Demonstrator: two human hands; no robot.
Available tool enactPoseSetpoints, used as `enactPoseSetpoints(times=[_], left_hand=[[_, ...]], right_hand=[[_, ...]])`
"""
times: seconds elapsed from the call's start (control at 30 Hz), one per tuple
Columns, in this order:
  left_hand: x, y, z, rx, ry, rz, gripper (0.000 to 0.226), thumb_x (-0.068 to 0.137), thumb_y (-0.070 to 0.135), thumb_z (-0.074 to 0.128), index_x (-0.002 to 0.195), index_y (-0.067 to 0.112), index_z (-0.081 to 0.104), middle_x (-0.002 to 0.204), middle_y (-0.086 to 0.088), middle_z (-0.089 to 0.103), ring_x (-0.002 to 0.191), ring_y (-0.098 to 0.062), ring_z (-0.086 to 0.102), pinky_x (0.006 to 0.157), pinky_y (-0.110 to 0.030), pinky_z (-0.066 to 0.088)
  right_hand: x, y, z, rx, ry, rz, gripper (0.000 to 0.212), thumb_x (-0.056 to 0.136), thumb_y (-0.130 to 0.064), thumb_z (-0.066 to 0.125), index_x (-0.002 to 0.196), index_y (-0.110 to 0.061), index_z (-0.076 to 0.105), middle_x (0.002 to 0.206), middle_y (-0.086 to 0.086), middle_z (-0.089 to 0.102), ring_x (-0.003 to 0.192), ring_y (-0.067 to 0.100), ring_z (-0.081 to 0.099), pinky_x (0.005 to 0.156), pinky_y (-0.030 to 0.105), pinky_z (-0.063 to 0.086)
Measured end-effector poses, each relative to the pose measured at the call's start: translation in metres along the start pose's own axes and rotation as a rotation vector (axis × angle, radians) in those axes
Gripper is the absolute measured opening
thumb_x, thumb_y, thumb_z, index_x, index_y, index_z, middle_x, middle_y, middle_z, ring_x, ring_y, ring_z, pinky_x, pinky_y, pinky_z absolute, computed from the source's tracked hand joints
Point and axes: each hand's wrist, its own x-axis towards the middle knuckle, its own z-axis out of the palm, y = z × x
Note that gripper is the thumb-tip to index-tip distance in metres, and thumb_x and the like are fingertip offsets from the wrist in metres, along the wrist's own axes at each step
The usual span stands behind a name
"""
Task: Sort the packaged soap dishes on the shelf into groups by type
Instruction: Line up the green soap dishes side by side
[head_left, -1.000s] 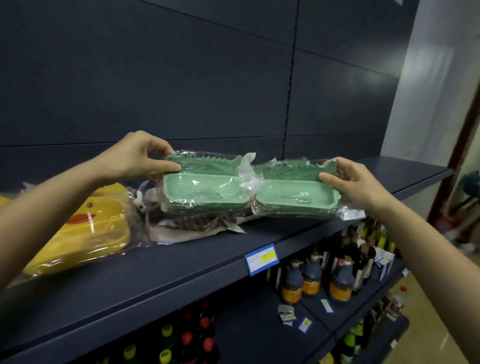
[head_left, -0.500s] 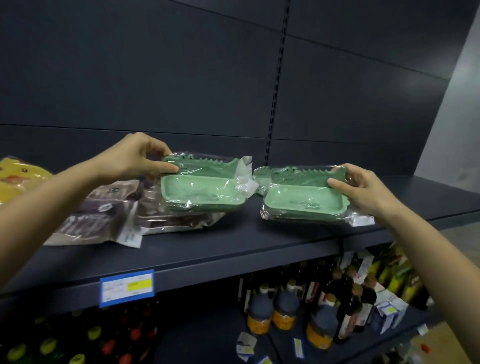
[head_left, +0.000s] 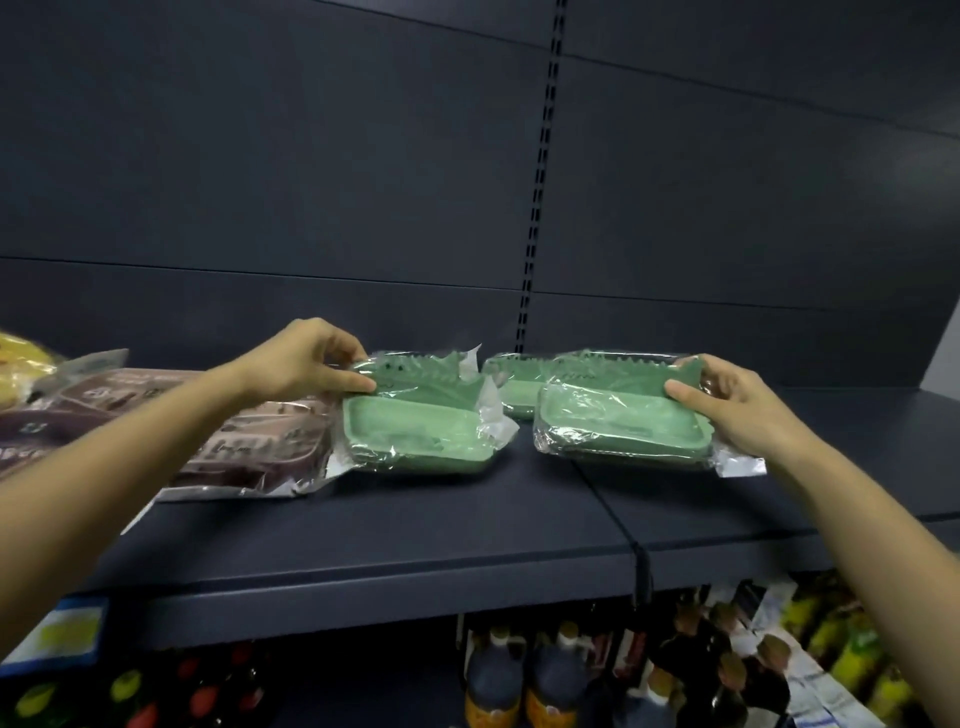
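Observation:
My left hand (head_left: 306, 361) grips the far left corner of a green crocodile-shaped soap dish in clear wrap (head_left: 415, 426), held just above the dark shelf (head_left: 467, 525). My right hand (head_left: 737, 405) grips the right end of a second green wrapped dish (head_left: 618, 421), which rests on the shelf to the right. A third green dish (head_left: 511, 382) lies behind, between the two. Brown wrapped soap dishes (head_left: 156, 431) lie in a pile to the left, under my left forearm. A yellow packaged dish (head_left: 21, 364) shows at the far left edge.
The shelf has a dark back panel with a slotted upright (head_left: 540, 208). A blue and yellow price tag (head_left: 57, 634) sits on the shelf's front edge at the left. Dark sauce bottles (head_left: 519, 680) and yellow-green bottles (head_left: 852, 649) stand on the shelf below.
Both green dishes have shifted rightward along the shelf and the right one has come down onto it. The view has swung right, so the yellow dish is almost out of frame.

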Motion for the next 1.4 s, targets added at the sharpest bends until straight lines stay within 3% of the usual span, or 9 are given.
enactPoseSetpoints(times=[0.13,0.23,0.37,0.47,0.57,0.63,0.8,1.13,1.4], left_hand=[[0.02,-0.008,0.012,0.254,-0.068,-0.005,0.033,0.076,0.026,0.074,0.059,0.005,0.055,0.055,0.003,0.05,0.048,-0.008,0.035,0.056,-0.019,0.039],[0.03,-0.016,0.017,0.491,-0.118,-0.073,0.022,0.073,0.037,0.074,0.061,0.024,0.06,0.069,0.011,0.057,0.064,-0.009,0.05,0.072,-0.032,0.047],[0.032,-0.015,0.024,0.605,-0.086,-0.073,0.026,0.074,0.04,0.072,0.085,0.017,0.071,0.084,0.009,0.053,0.079,-0.013,0.051,0.07,-0.029,0.044],[0.031,-0.009,0.028,0.663,-0.086,-0.104,0.029,0.078,0.043,0.067,0.094,0.019,0.069,0.095,0.005,0.056,0.083,-0.013,0.049,0.07,-0.026,0.04],[0.027,0.004,0.028,0.638,-0.06,-0.151,0.039,0.078,0.05,0.063,0.106,0.023,0.065,0.108,0.003,0.056,0.092,-0.015,0.054,0.079,-0.031,0.046],[0.021,0.015,0.025,0.59,0.022,-0.172,0.042,0.078,0.053,0.061,0.106,0.022,0.065,0.106,0.004,0.058,0.094,-0.018,0.058,0.083,-0.036,0.05],[-0.009,0.042,0.016,0.62,0.229,-0.224,0.028,0.083,0.038,0.061,0.101,0.017,0.067,0.095,0.002,0.06,0.09,-0.022,0.06,0.079,-0.036,0.05],[-0.153,0.065,-0.006,0.643,0.346,-0.604,0.024,0.084,0.026,0.062,0.1,0.009,0.067,0.095,-0.006,0.068,0.086,-0.023,0.063,0.075,-0.036,0.051],[-0.274,0.085,-0.044,0.751,0.414,-0.894,0.026,0.086,0.029,0.06,0.107,0.014,0.064,0.104,-0.004,0.068,0.088,-0.019,0.062,0.074,-0.034,0.05]], right_hand=[[0.029,0.014,0.003,0.034,-0.082,-0.011,0.013,0.088,-0.005,0.059,0.088,-0.017,0.061,0.075,-0.01,0.07,0.064,-0.008,0.064,0.061,0.006,0.05],[0.048,0.024,0.007,0.041,-0.16,-0.026,0.012,0.09,-0.003,0.056,0.094,-0.013,0.061,0.089,-0.004,0.068,0.071,-0.008,0.065,0.064,0.007,0.051],[0.068,0.043,0.018,-0.006,-0.238,-0.063,0.011,0.09,-0.005,0.057,0.098,-0.011,0.06,0.092,0.0,0.066,0.075,-0.004,0.065,0.069,0.01,0.052],[0.081,0.061,0.026,-0.157,-0.299,-0.058,0.013,0.086,-0.013,0.065,0.09,-0.026,0.062,0.091,-0.004,0.066,0.084,0.01,0.061,0.081,0.026,0.05],[0.093,0.067,0.027,-0.416,-0.328,-0.084,0.017,0.083,-0.017,0.07,0.095,-0.025,0.062,0.103,-0.005,0.062,0.084,0.012,0.054,0.073,0.015,0.042],[0.1,0.061,0.03,-0.524,-0.358,-0.153,0.029,0.083,-0.016,0.07,0.11,-0.019,0.061,0.112,-0.004,0.061,0.1,0.014,0.057,0.079,0.014,0.043],[0.1,0.021,0.054,-0.562,-0.374,-0.358,0.036,0.086,-0.027,0.062,0.122,-0.023,0.055,0.128,-0.004,0.053,0.123,0.017,0.047,0.107,0.042,0.036],[0.043,-0.055,0.162,-0.384,-0.637,-0.788,0.033,0.089,-0.028,0.056,0.122,-0.022,0.054,0.126,-0.003,0.055,0.122,0.017,0.048,0.104,0.039,0.038],[-0.023,-0.119,0.247,-0.251,-0.819,-0.934,0.035,0.09,-0.03,0.057,0.123,-0.019,0.054,0.13,0.001,0.055,0.118,0.019,0.051,0.097,0.034,0.041]])
